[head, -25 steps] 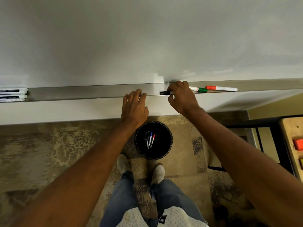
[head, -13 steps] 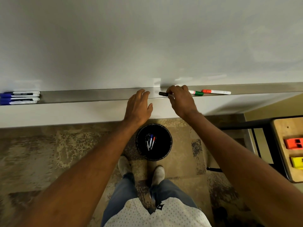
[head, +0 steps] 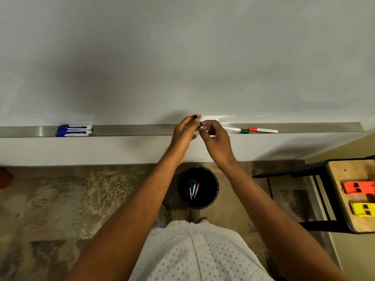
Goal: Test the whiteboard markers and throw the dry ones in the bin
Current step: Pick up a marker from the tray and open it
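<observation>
Both hands meet at the tray; the left hand [head: 183, 132] pinches the black cap [head: 195, 117]. The right hand [head: 215, 138] grips the black marker [head: 200, 125]; the bin [head: 198, 187] sits below them.

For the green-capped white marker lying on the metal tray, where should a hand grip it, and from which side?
Probably pinch the white barrel of the green-capped white marker from above. It lies flat along the metal tray, whiteboard behind, and its capped end nearly meets the red-capped marker.

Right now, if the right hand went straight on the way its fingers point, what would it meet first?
Probably the left hand: the right hand points left and up along the black marker they both hold. Beyond lies the white board; depth is unclear.
</observation>
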Demonstrator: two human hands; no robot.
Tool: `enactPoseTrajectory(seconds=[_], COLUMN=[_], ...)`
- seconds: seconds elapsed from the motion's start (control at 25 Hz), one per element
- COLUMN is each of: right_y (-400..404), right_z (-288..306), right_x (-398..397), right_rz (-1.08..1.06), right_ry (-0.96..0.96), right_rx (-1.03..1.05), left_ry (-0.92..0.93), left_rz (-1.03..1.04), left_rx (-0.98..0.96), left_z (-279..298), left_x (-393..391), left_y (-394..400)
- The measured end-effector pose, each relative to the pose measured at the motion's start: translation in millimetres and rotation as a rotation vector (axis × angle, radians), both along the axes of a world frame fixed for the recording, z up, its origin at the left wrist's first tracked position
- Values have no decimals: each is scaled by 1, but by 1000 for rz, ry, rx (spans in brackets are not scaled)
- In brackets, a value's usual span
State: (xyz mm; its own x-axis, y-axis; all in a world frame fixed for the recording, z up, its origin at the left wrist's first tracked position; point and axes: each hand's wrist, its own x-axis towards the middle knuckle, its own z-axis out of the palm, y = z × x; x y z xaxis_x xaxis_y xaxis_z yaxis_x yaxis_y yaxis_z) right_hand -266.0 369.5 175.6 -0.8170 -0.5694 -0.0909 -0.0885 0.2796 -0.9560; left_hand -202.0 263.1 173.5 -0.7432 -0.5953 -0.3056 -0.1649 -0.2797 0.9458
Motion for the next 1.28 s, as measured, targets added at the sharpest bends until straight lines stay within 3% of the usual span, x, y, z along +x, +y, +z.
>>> enactPoseTrajectory(seconds=[0.2,0.52,0.84,1.28], right_y=[4,-3,-8,-13], right_z=[43,82,93,111], right_x=[28,73,80,78], right_rz=[19,69,57,112], right_ry=[-173,-110,-269,-309], right_rx=[-121,-166,-251,-222], left_ry=[193,305,240,301], left_rz=[17,-64,16,58], left_rx=[67,134,72,118], left_z=[40,88,103,106], left_x=[20,45,55,52], left_y=[-1,12,14,8])
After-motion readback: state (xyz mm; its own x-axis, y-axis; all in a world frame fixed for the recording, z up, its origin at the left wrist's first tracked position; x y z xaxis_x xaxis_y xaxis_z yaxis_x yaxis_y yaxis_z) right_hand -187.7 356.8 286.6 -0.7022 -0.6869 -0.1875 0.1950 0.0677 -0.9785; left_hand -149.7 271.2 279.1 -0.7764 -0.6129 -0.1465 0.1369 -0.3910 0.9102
